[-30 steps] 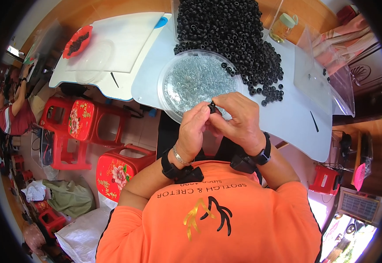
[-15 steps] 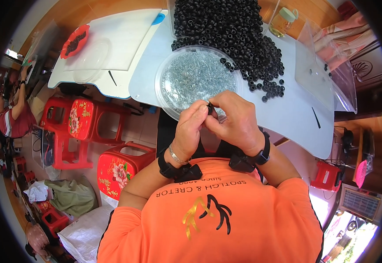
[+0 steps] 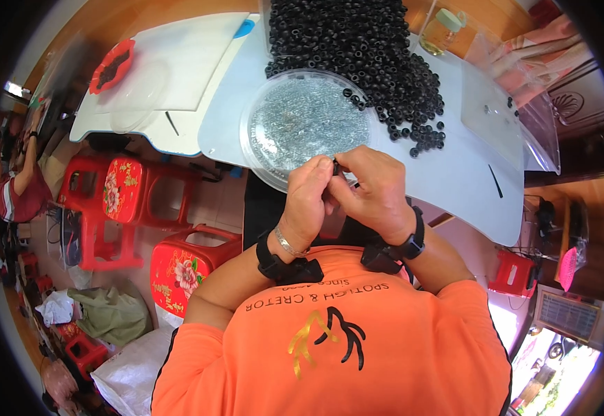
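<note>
My left hand [image 3: 303, 201] and my right hand [image 3: 377, 186] meet in front of my chest, fingertips together at the near edge of a round clear tub [image 3: 247, 142]. Both pinch a small black plastic piece [image 3: 336, 166], mostly covered by the fingers. Many small clear, shiny pieces [image 3: 302, 114] fill the tub; what each one is cannot be made out. Behind it spreads a large heap of small black plastic rings [image 3: 343, 41], with a few lying against the tub's right rim.
The light table [image 3: 478, 184] carries a thin black stick [image 3: 496, 181], a lidded glass jar [image 3: 443, 32] and a clear plastic bag [image 3: 537, 139]. On the left table sits a red dish [image 3: 97, 84]. Red stools [image 3: 184, 274] stand to the left; another person [image 3: 21, 184] is at far left.
My hands stay together at the tub's near edge, with the fingers shifted slightly around the black piece. The whole view has moved a little, so the tables appear slightly further left.
</note>
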`<act>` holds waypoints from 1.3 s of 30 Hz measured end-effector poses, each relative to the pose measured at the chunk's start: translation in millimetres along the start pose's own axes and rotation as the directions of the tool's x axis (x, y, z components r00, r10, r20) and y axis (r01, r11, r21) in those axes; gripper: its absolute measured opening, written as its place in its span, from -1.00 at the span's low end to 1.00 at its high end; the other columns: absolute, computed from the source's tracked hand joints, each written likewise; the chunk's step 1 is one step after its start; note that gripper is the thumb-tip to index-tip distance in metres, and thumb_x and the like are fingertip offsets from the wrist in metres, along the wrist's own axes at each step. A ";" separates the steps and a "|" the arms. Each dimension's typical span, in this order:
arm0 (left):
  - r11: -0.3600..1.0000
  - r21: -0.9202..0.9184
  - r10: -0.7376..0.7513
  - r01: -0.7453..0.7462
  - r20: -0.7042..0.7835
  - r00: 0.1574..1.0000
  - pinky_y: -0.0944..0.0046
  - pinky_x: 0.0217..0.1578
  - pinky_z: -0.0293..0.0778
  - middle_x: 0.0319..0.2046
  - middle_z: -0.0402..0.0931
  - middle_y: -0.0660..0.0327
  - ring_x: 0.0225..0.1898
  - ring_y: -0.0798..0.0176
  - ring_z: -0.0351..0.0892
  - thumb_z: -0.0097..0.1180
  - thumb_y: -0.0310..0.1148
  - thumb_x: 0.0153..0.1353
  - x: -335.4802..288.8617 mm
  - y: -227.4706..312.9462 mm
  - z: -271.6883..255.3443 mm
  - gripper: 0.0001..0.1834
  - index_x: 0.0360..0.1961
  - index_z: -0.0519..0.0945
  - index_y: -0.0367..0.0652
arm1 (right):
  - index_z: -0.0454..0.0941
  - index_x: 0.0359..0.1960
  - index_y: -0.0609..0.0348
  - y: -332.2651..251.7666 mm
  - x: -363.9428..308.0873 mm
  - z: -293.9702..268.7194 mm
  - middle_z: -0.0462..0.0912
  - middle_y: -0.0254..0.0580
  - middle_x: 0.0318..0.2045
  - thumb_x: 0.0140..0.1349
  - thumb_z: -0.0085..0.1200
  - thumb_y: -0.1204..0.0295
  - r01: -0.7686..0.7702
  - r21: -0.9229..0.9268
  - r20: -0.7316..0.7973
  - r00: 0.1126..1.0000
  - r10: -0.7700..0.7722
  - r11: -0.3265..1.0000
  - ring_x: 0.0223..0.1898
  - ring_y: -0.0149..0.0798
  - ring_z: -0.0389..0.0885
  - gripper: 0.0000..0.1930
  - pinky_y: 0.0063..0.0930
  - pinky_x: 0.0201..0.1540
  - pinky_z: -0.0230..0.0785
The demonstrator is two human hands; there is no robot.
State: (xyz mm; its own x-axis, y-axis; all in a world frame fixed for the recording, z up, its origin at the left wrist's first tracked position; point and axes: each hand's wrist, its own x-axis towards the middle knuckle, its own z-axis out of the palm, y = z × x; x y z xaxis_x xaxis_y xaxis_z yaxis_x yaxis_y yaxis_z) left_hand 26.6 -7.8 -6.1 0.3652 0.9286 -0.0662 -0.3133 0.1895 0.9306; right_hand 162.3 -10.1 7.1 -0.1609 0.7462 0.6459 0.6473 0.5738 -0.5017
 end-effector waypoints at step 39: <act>0.991 -0.003 -0.135 0.135 0.032 0.990 0.50 -0.54 0.28 -0.54 0.52 0.21 -0.58 0.44 0.42 -0.17 -0.24 0.33 3.2 8.1 -31.3 -0.69 -0.17 0.50 -0.27 | 0.65 -0.33 0.15 110.0 74.4 -21.4 0.59 -0.16 -0.41 -0.05 0.18 0.44 0.053 -0.386 0.433 0.892 0.130 0.921 -0.25 -0.12 0.56 -0.80 -0.29 -0.18 0.43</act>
State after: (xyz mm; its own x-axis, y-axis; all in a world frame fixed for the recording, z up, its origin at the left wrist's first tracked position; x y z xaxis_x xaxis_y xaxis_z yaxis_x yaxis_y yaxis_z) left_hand -2.3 6.8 -10.0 0.4320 0.8838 -0.1797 -0.2640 0.3145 0.9118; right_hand 237.5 101.4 12.3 -0.3821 0.8862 0.2620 0.8752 0.4380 -0.2054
